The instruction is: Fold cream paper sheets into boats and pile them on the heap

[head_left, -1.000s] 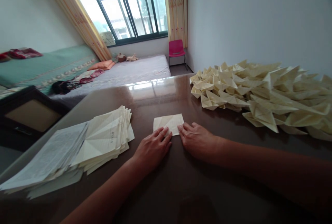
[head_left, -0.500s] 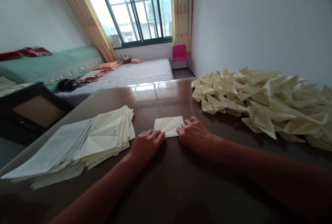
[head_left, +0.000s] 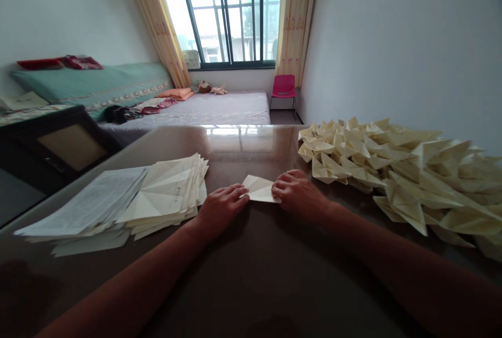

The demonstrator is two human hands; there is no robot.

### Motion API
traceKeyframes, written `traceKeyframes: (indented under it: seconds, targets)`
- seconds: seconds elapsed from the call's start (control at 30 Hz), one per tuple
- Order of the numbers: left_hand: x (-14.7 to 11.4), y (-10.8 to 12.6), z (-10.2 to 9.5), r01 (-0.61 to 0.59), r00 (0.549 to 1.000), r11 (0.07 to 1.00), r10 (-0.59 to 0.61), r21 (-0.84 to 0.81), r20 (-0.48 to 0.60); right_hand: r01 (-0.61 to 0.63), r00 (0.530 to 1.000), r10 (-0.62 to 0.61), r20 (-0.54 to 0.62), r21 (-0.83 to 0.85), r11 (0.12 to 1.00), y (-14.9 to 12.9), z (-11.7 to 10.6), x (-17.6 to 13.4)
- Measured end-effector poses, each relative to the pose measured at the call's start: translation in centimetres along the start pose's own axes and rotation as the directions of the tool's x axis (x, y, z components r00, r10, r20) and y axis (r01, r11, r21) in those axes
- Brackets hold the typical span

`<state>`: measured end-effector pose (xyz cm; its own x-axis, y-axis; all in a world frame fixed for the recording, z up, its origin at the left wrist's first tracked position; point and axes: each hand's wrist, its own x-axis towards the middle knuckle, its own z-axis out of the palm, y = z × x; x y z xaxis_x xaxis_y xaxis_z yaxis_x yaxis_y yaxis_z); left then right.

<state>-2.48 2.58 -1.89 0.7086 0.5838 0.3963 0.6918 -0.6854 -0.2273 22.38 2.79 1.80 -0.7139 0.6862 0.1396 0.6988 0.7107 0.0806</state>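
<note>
A cream sheet of folded paper [head_left: 259, 189] lies on the brown glossy table [head_left: 251, 265] between my hands. My left hand [head_left: 224, 205] grips its left edge, fingers together. At the right edge, my right hand [head_left: 298, 191] is closed on the paper, its fingertips curled over the side. A crease runs across the paper, and its upper outline looks slanted. The thumbs are mostly hidden.
To the left lies a stack of creased cream sheets [head_left: 167, 189] beside printed grey-white sheets [head_left: 94, 202]. A large heap of folded paper pieces [head_left: 396, 160] covers the right side. Beyond the table stand a bed [head_left: 235, 105] and a pink chair [head_left: 284, 86].
The paper's top edge has gone from straight to slanted, with a corner folded at the right. Both hands stay on it. The camera view has turned slightly left and levelled.
</note>
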Motion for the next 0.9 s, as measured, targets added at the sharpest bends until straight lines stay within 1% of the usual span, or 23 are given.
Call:
traceKeyframes:
  seconds: [0.07, 0.13, 0.2, 0.3, 0.4, 0.5, 0.57, 0.63, 0.7, 0.8, 0.87, 0.9]
  targets:
    - [0.1, 0.1, -0.3, 0.049, 0.998, 0.999, -0.049, -0.005, 0.038, 0.050, 0.999, -0.051, -0.013, -0.031, 0.998, -0.7, -0.4, -0.1]
    - [0.1, 0.4, -0.7, 0.045, 0.994, 0.998, -0.040, -0.054, 0.101, 0.081, 0.996, -0.083, -0.016, -0.067, 0.994, -2.0, -0.7, -0.4]
    - [0.2, 0.8, -1.1, -0.013, 0.989, 0.989, 0.035, -0.149, 0.140, 0.108, 0.994, -0.109, -0.006, -0.080, 0.991, -3.3, -0.9, -0.6]
    - [0.1, 1.4, -1.6, -0.103, 0.978, 0.953, 0.149, -0.284, 0.148, 0.148, 0.989, -0.147, 0.032, -0.038, 0.988, -4.2, -0.8, -0.8]
    - [0.0, 1.2, -1.7, -0.128, 0.972, 0.922, 0.190, -0.366, 0.140, 0.142, 0.987, -0.144, 0.075, 0.034, 0.989, -3.5, -1.0, -1.0]
    - [-0.2, 0.5, -1.5, -0.127, 0.971, 0.886, 0.203, -0.446, 0.127, 0.120, 0.977, -0.141, 0.161, 0.133, 0.984, -1.4, -1.4, -1.1]
    - [-0.3, 0.0, -1.4, -0.116, 0.973, 0.866, 0.197, -0.486, 0.119, 0.112, 0.964, -0.169, 0.205, 0.262, 0.959, 0.5, -1.6, -0.9]
    - [-0.4, -0.2, -1.4, -0.103, 0.974, 0.855, 0.191, -0.508, 0.125, 0.095, 0.955, -0.210, 0.208, 0.457, 0.884, 2.2, -1.3, -0.7]
    - [-0.4, -0.3, -1.6, -0.098, 0.970, 0.850, 0.199, -0.518, 0.142, 0.014, 0.961, -0.182, 0.206, 0.626, 0.780, 3.6, -0.5, -0.4]
    - [-0.3, -0.3, -1.9, -0.100, 0.962, 0.849, 0.215, -0.519, 0.167, -0.167, 0.964, -0.064, 0.260, 0.770, 0.615, 4.7, 1.2, -0.1]
    - [-0.3, -0.3, -2.1, -0.095, 0.961, 0.860, 0.211, -0.502, 0.181, -0.242, 0.959, -0.009, 0.285, 0.829, 0.505, 4.8, 2.3, 0.2]
    - [-0.3, -0.4, -2.2, -0.091, 0.961, 0.867, 0.206, -0.489, 0.186, -0.258, 0.960, 0.025, 0.279, 0.845, 0.468, 4.7, 2.8, 0.3]
